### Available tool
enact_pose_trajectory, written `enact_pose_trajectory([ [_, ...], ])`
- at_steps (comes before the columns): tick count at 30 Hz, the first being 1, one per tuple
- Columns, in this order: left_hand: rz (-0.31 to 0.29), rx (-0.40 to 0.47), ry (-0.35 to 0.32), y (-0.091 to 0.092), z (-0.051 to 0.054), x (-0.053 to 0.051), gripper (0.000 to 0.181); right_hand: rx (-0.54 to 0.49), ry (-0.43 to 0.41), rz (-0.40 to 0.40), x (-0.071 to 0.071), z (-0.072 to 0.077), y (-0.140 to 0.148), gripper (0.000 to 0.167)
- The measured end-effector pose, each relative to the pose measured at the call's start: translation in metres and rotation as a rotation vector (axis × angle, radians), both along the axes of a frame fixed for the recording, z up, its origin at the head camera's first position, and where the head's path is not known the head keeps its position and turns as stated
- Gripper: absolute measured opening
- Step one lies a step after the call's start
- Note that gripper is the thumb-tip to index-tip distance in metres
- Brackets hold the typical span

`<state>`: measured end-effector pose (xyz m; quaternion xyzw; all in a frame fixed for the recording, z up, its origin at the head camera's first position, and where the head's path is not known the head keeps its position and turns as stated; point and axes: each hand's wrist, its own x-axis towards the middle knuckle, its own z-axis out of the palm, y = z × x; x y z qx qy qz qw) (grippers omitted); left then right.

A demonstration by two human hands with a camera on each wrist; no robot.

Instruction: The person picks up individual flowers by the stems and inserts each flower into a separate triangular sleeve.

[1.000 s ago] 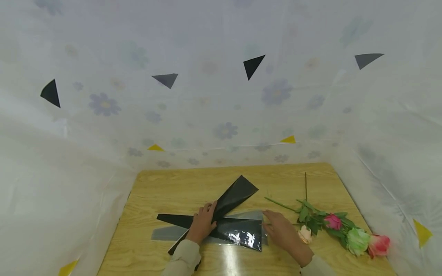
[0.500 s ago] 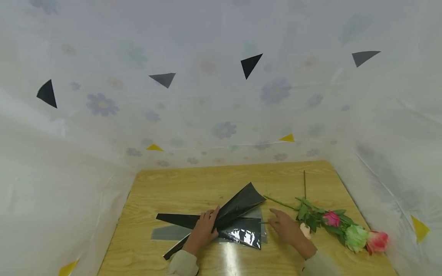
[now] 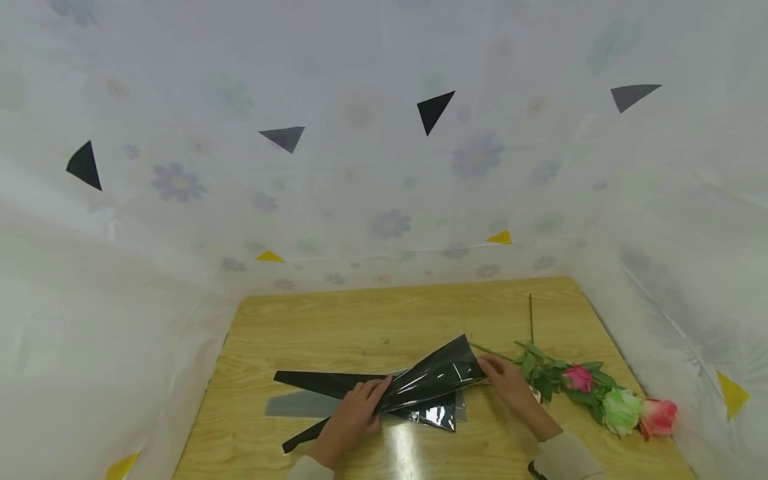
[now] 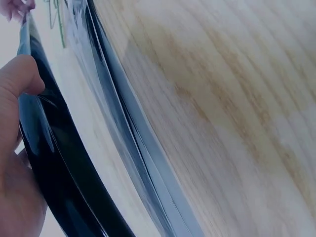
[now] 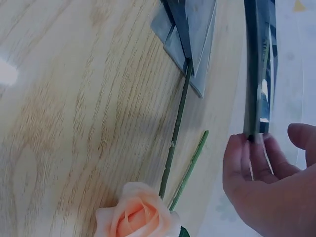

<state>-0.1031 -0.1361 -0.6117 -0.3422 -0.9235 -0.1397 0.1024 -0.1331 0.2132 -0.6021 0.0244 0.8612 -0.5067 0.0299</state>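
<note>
My left hand (image 3: 354, 415) grips a black, tapering plastic flower sleeve (image 3: 429, 377) around its narrower part. In the left wrist view, the thumb (image 4: 30, 79) lies on the glossy sleeve (image 4: 59, 143). The right hand (image 3: 510, 387) is at the sleeve's wide end. Seen from the right wrist, its fingertips (image 5: 256, 140) touch the sleeve's edge (image 5: 256, 113), while the thumb stands apart. Beneath the held sleeve, another black sleeve (image 3: 303, 381) and grey ones (image 3: 300, 405) lie flat on the table. How the left fingers lie behind the sleeve is partly hidden.
Artificial roses lie on the right of the wooden table (image 3: 300, 327): a magenta one (image 3: 579, 379), a green one (image 3: 621, 412), a pink one (image 3: 658, 418) and a peach one (image 5: 136, 212). A pale flower-patterned curtain (image 3: 372, 167) surrounds the table.
The held sleeve has swung right and lower, its wide end bulging more open. My right hand has drawn back from the flat sleeves, then reached up to the held sleeve's wide end.
</note>
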Motion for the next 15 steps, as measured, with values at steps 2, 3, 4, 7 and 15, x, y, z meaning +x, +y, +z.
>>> enact_pose_trajectory([
  [2,-0.017,0.001,0.018,0.0008,0.0004,0.001,0.08,-0.021,0.004,-0.021,-0.0003,0.0001,0.0006,0.041],
  [3,-0.023,0.002,0.024,0.001,0.0006,0.0014,0.08,-0.022,0.004,-0.028,-0.0006,0.0001,0.0009,0.04],
  [4,-0.025,-0.001,0.029,0.0011,0.0005,0.0018,0.081,-0.022,0.0,-0.03,-0.0009,0.0001,0.0013,0.04],
  [7,-0.031,-0.007,0.047,0.0017,0.0001,0.0026,0.083,-0.003,-0.012,-0.034,-0.0012,0.0009,0.0027,0.042],
  [15,-0.057,-0.011,0.038,0.0058,-0.0029,0.0068,0.083,-0.37,-0.088,0.115,0.0,0.0064,0.0077,0.033],
])
